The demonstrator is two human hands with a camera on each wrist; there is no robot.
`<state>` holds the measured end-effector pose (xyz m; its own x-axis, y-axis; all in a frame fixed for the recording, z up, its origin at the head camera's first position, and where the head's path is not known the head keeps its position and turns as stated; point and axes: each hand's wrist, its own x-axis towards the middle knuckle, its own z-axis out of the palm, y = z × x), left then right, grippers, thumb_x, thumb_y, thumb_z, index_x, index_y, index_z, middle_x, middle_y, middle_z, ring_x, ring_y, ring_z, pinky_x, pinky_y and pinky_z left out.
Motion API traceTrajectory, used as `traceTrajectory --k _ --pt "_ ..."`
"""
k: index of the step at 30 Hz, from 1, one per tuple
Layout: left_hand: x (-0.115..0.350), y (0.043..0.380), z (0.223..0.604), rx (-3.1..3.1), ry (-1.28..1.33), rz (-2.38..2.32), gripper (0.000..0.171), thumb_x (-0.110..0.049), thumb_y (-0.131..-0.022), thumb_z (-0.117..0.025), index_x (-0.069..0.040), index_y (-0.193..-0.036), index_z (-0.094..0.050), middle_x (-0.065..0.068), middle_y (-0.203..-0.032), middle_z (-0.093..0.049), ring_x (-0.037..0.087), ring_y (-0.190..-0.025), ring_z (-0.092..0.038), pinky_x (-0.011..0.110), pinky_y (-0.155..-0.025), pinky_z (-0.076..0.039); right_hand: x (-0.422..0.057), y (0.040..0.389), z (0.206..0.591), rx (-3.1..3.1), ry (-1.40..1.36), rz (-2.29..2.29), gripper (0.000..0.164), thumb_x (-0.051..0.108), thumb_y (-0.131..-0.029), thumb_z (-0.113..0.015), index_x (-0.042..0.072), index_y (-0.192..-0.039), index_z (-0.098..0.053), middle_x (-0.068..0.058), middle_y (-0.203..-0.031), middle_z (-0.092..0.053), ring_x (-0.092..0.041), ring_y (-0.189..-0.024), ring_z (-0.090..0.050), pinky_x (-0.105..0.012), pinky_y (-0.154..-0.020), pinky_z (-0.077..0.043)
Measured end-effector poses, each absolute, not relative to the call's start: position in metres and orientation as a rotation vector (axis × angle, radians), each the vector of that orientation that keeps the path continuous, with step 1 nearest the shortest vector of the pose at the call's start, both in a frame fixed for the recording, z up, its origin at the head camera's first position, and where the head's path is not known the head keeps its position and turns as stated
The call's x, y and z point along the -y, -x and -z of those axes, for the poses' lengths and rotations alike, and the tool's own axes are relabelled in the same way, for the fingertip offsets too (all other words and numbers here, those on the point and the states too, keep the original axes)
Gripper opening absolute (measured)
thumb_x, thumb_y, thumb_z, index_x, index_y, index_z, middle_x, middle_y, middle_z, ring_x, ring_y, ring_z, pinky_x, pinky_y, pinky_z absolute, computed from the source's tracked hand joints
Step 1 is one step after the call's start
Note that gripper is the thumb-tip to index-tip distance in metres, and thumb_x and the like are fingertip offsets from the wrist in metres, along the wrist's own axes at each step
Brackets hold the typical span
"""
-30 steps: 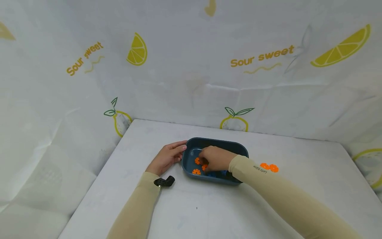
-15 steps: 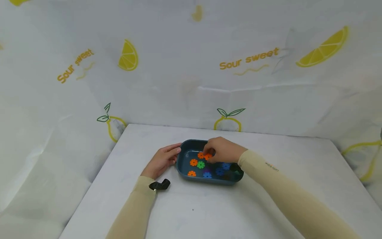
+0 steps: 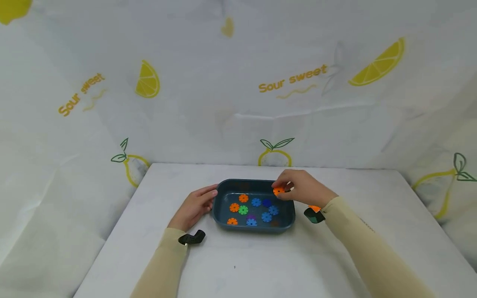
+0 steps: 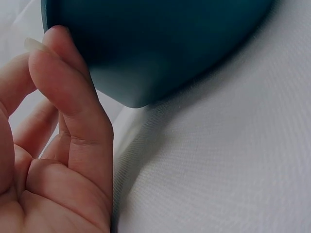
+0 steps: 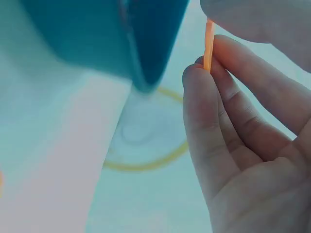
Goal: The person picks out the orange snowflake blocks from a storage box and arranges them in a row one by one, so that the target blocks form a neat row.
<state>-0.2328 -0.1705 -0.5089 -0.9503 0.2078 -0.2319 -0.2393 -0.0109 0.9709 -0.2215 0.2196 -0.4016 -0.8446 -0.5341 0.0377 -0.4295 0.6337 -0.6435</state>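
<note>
My right hand (image 3: 303, 188) pinches an orange snowflake building disc (image 3: 278, 191) between thumb and fingers, over the right end of a dark blue tub (image 3: 253, 229). In the right wrist view that disc (image 5: 209, 46) is seen edge-on between the fingertips. The tub holds several notched discs lying flat: orange ones (image 3: 234, 207), a green one (image 3: 243, 210) and blue ones (image 3: 266, 217). At the tub's left end rests my left hand (image 3: 193, 209), its fingertips against the outside wall (image 4: 146, 53).
On the white table, another orange disc (image 3: 314, 208) lies right of the tub, partly hidden by the right wrist's black strap (image 3: 314, 215). White cloth (image 3: 205, 124) with lemon prints hangs behind the table.
My right hand has gone from low inside the tub up and right to its right end, bringing an orange disc with it. The left hand stays at the tub's left end.
</note>
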Motion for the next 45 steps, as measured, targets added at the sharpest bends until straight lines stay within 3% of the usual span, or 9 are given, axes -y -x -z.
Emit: traceTrajectory --k 6,15,21,27,35,42,45 --pt "0.175 0.232 0.508 -1.954 0.026 -2.047 0.053 -0.038 -0.101 -0.079 -0.017 -0.148 -0.068 0.002 -0.098 -0.065 0.014 -0.082 -0.057 0.021 -0.071 -0.053 -0.257 0.209 0.41 -2.796 0.666 1.071 0.028 0.015 -0.094 -0.084 0.014 -0.122 -0.08 0.005 -0.114 -0.075 -0.017 -0.106 -0.069 -0.046 -0.101 -0.061" --pt "0.179 0.232 0.507 -1.959 0.034 -2.03 0.054 -0.041 -0.099 -0.08 -0.019 -0.147 -0.068 0.002 -0.096 -0.063 0.013 -0.08 -0.056 0.02 -0.069 -0.052 -0.31 0.194 0.435 -2.85 0.414 1.116 0.031 0.022 -0.096 -0.083 0.014 -0.126 -0.079 0.0 -0.121 -0.074 -0.021 -0.109 -0.069 -0.022 -0.091 -0.058" --pt "0.182 0.229 0.506 -1.957 0.05 -2.046 0.052 -0.037 -0.102 -0.077 -0.017 -0.149 -0.067 0.001 -0.095 -0.063 0.012 -0.079 -0.056 0.02 -0.068 -0.051 -0.335 0.186 0.45 -2.898 0.316 1.086 0.03 0.028 -0.096 -0.084 0.017 -0.124 -0.08 0.001 -0.121 -0.075 -0.02 -0.109 -0.068 -0.02 -0.09 -0.057" --pt "0.182 0.225 0.506 -1.95 0.063 -2.05 0.053 -0.035 -0.104 -0.075 -0.014 -0.151 -0.064 -0.001 -0.092 -0.063 0.011 -0.078 -0.056 0.019 -0.068 -0.05 -0.351 0.182 0.465 -2.907 0.274 1.066 0.028 0.022 -0.097 -0.082 0.018 -0.124 -0.08 0.001 -0.12 -0.075 -0.018 -0.108 -0.067 -0.019 -0.091 -0.056" --pt "0.178 0.223 0.511 -1.91 0.08 -2.072 0.053 -0.033 -0.105 -0.074 -0.014 -0.153 -0.063 -0.002 -0.09 -0.063 0.009 -0.075 -0.056 0.019 -0.066 -0.049 -0.364 0.178 0.472 -2.926 0.26 1.043 0.028 0.019 -0.096 -0.081 0.017 -0.124 -0.079 -0.001 -0.121 -0.075 -0.017 -0.107 -0.066 -0.023 -0.091 -0.057" --pt "0.172 0.225 0.509 -1.891 0.064 -2.067 0.055 -0.032 -0.105 -0.074 -0.012 -0.154 -0.061 -0.002 -0.09 -0.063 0.009 -0.075 -0.056 0.019 -0.066 -0.05 -0.366 0.176 0.477 -2.911 0.212 1.024 0.027 0.021 -0.097 -0.08 0.017 -0.124 -0.079 -0.005 -0.123 -0.074 -0.023 -0.111 -0.066 -0.041 -0.095 -0.057" --pt "0.169 0.227 0.509 -1.892 0.065 -2.064 0.053 -0.032 -0.104 -0.075 -0.013 -0.152 -0.063 -0.001 -0.091 -0.064 0.01 -0.075 -0.056 0.019 -0.065 -0.05 -0.369 0.174 0.48 -2.914 0.203 1.026 0.027 0.021 -0.097 -0.08 0.016 -0.123 -0.079 -0.005 -0.123 -0.074 -0.025 -0.111 -0.066 -0.041 -0.095 -0.057"
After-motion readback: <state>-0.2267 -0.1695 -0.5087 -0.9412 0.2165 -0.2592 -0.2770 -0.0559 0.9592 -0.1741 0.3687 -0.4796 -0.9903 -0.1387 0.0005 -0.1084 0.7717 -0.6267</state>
